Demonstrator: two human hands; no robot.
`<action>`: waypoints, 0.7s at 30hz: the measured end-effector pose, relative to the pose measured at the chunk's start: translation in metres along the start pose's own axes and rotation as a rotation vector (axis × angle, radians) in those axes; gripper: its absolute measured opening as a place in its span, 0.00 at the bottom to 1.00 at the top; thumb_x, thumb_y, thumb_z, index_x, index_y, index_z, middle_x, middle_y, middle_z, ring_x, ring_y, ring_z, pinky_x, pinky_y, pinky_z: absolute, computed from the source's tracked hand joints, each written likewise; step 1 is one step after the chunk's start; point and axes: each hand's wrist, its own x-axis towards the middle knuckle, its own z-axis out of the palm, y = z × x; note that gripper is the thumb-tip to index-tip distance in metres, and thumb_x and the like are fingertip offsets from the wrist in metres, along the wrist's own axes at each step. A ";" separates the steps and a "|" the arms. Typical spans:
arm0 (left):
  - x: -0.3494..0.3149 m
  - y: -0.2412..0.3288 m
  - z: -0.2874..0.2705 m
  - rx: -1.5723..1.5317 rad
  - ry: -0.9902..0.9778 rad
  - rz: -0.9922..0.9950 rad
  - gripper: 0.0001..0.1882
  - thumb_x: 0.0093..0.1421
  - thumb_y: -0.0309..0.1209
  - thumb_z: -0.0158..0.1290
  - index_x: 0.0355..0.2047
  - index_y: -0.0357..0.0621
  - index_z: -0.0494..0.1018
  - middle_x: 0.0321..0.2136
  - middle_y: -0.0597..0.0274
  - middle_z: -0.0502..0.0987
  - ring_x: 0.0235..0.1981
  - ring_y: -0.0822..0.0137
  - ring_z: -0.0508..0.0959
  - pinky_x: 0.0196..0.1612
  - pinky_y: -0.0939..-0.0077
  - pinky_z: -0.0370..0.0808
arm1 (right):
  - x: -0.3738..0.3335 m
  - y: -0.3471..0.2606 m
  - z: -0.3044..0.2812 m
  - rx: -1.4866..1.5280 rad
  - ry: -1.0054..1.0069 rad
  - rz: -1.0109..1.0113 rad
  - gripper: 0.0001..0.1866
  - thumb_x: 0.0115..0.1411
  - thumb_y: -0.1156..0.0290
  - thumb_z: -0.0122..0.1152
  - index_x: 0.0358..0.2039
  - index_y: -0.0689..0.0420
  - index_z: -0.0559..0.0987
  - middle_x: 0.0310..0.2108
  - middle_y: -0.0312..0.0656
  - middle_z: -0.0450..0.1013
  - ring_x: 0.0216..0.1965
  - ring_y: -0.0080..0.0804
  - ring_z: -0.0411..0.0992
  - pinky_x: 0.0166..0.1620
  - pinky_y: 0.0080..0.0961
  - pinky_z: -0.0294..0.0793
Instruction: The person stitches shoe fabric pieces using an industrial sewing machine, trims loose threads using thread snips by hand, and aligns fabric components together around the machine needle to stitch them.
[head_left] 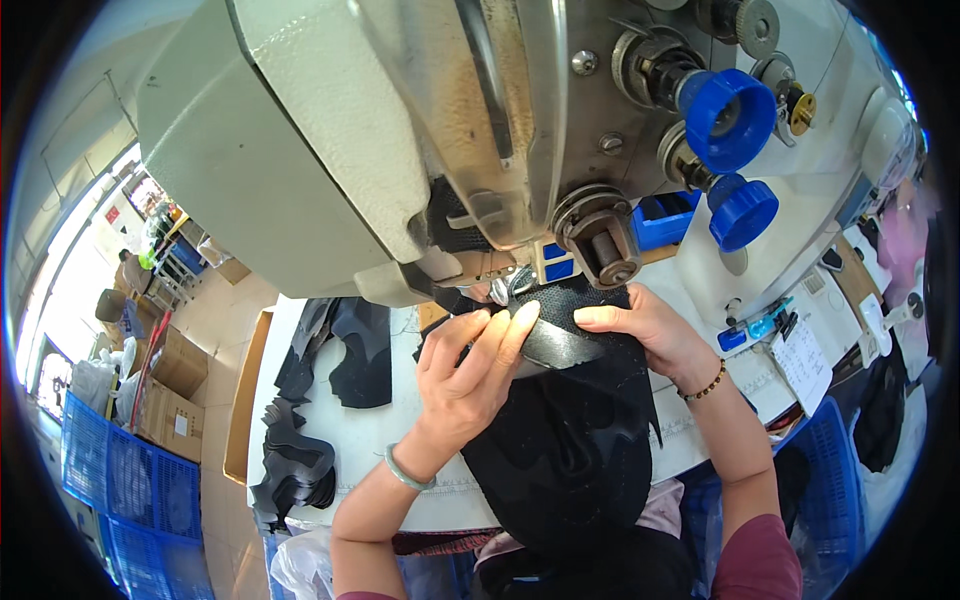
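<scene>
A grey-white sewing machine [300, 130] fills the upper part of the view, its metal presser foot and needle area [502, 289] low in the middle. Under it lies a small dark woven piece with a shiny grey band [562, 345]. My left hand [470, 365] pinches the near left part of this piece, fingers pressed together close to the presser foot. With the thumb on top, my right hand [645, 330] grips its right side; the fingers beneath are partly hidden. Below hangs a large black glossy thing [560, 450]; whether it is material or clothing I cannot tell.
Dark cut pieces [361, 355] and a stack of curved ones [297, 460] lie on the white table [400, 490] at left. Blue knobs [727, 120] jut from the machine. Blue crates [130, 460] and cardboard boxes [170, 410] stand left; a written sheet [802, 365] lies right.
</scene>
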 end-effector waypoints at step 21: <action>-0.002 -0.009 -0.007 -0.138 0.004 0.047 0.23 0.38 0.19 0.57 0.40 0.41 0.79 0.37 0.63 0.75 0.41 0.62 0.76 0.44 0.70 0.78 | -0.018 0.029 0.046 -0.005 0.189 -0.202 0.12 0.61 0.67 0.60 0.38 0.64 0.80 0.35 0.37 0.78 0.33 0.15 0.73 0.36 0.14 0.73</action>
